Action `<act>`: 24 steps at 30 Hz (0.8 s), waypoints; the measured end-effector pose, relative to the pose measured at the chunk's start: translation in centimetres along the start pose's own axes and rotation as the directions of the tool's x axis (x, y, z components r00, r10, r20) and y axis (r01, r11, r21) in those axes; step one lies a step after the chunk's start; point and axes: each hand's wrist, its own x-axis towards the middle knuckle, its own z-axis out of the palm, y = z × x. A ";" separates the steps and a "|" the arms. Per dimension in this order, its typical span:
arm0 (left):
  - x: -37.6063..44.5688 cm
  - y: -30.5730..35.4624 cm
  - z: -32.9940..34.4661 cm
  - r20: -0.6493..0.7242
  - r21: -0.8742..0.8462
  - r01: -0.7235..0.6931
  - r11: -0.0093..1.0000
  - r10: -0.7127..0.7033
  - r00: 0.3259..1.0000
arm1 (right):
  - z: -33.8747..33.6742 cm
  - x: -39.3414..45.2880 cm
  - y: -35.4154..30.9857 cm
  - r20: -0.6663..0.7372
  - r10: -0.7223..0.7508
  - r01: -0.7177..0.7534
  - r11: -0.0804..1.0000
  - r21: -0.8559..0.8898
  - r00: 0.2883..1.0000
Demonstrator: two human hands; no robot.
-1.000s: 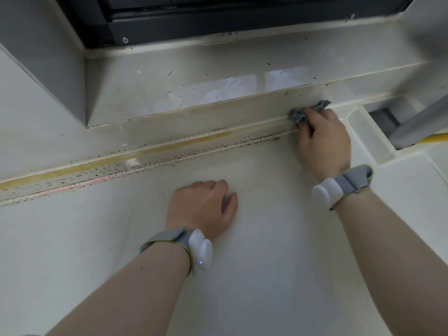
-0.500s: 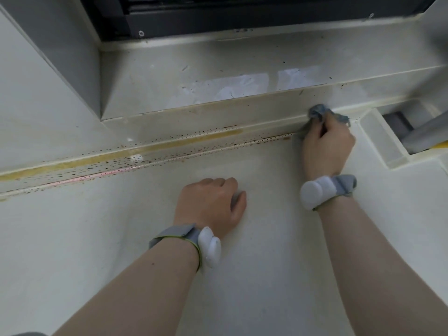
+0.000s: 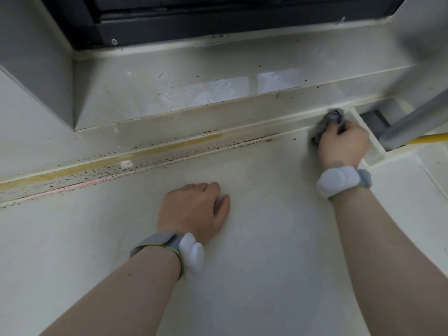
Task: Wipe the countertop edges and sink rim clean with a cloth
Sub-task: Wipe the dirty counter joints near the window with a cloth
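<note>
Off-white and slightly stained, the countertop fills most of the head view. Along its far edge runs a raised ledge, streaked yellow and dotted with dark specks.

The right hand is at the right end of that ledge, with its fingers curled tightly round a crumpled grey cloth. The cloth is pressed against the foot of the ledge, where the ledge meets the countertop; this part is motion-blurred, so the folds of the cloth cannot be made out. A white-and-grey wristband sits on the right wrist.

The left hand rests on the countertop well below the ledge, near its middle stretch. Its fingers are curled under, knuckles up, and it holds nothing. The left wrist carries a second wristband with a white pod.

Just right of the ledge's end, beside the cloth, a rectangular recess opens in the countertop. A grey tube slants down into it, with a yellow strip next to the tube. Above the ledge lies a broad sill, and beyond it a black frame.
</note>
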 end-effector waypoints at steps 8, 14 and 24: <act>-0.2 0.0 0.4 0.007 -0.023 0.015 1.000 -0.015 1.000 | 1.4 -3.3 -5.0 0.202 0.124 -0.085 0.978 -0.192 0.971; -0.1 -0.1 0.2 0.006 0.002 0.003 1.000 -0.003 1.000 | 2.7 -12.9 -7.4 0.434 -0.341 0.408 0.910 -0.068 0.834; 0.0 -0.1 0.0 0.007 -0.005 -0.003 1.000 0.003 1.000 | 3.2 -13.7 -8.4 0.552 -0.543 0.622 0.781 0.055 0.632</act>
